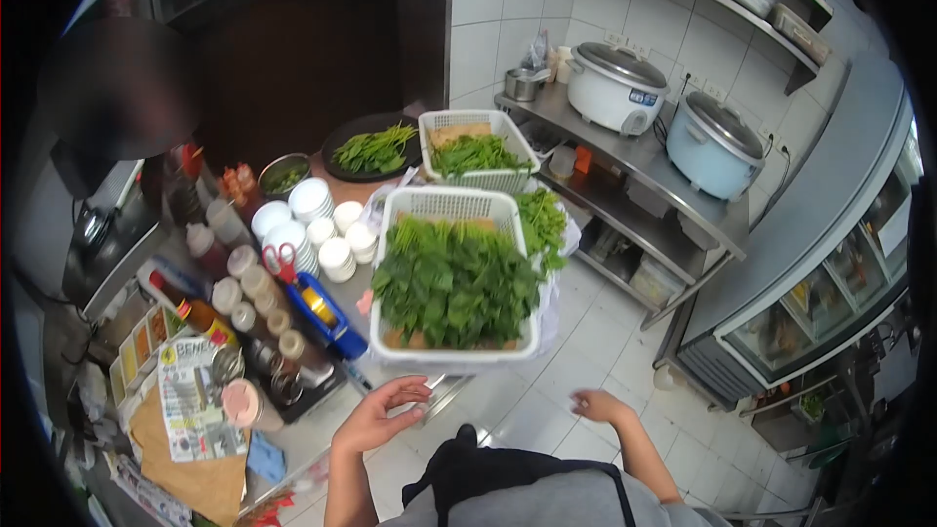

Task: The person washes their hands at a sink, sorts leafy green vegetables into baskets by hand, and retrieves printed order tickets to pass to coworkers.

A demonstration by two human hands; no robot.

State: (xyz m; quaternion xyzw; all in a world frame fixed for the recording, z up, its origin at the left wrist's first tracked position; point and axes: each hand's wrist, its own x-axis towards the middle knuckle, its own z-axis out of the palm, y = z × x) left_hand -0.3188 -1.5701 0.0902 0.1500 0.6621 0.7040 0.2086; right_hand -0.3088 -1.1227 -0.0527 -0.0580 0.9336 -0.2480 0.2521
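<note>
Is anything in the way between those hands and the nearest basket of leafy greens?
Nothing visible stands between the left hand or right hand and the nearest basket; white sheeting shows beside it, leaving its near rim uncovered.

"BENE" lettering atop the printed sheet point(200, 404)
</note>
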